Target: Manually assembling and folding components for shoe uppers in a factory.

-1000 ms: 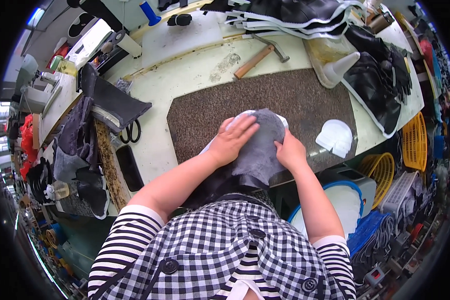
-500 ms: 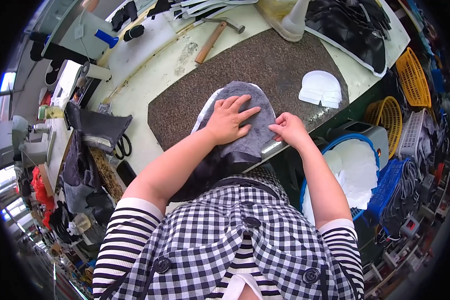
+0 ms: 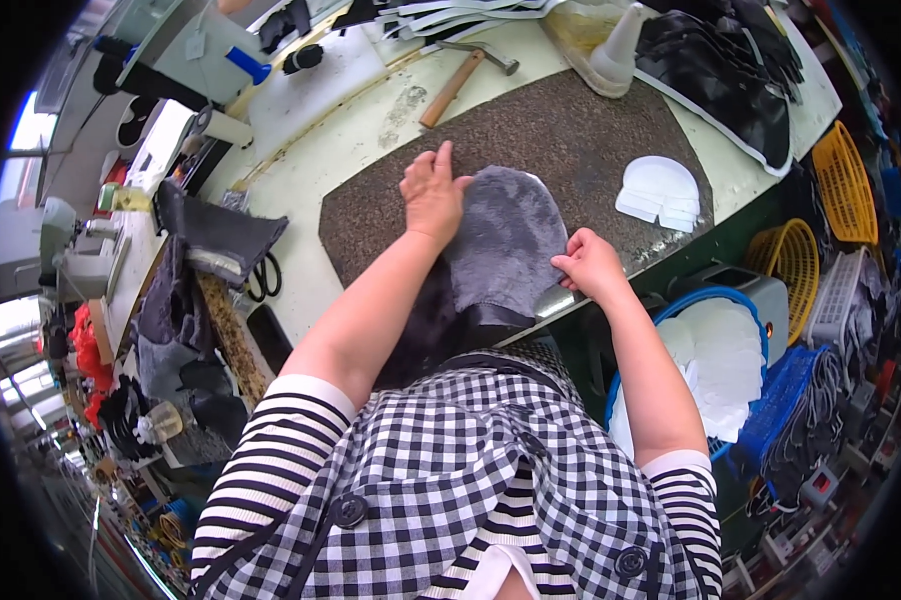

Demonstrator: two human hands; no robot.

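Working at the front edge of the bench (image 3: pixel 351 145), on the brown speckled mat (image 3: pixel 371 210). Handling a rounded grey plush piece (image 3: pixel 506 240), lying with its curved end toward the bench's far edge and its straight end close to the front edge. Pinching the right edge of the piece between thumb and forefinger of the right hand (image 3: pixel 589 265). Gripping nothing with the left hand (image 3: pixel 434 197); holding its fingers extended over the mat and its thumb at the upper left edge of the plush. Pressing or barely touching there: impossible to tell from this view.

For a sound result, judging by this layout: bracing the left edge lightly while easing the right edge outward. Smoothing from the middle toward the rim, lifting rather than dragging, to avoid stretching the plush. Checking the white margin (image 3: pixel 538 180) visible at upper right for evenness. Guarding the straight end against slipping over the front edge. Leaving the white cut pieces (image 3: pixel 661 188), toward the mat's right end, and the hammer (image 3: pixel 456 88), beyond its far edge, undisturbed.
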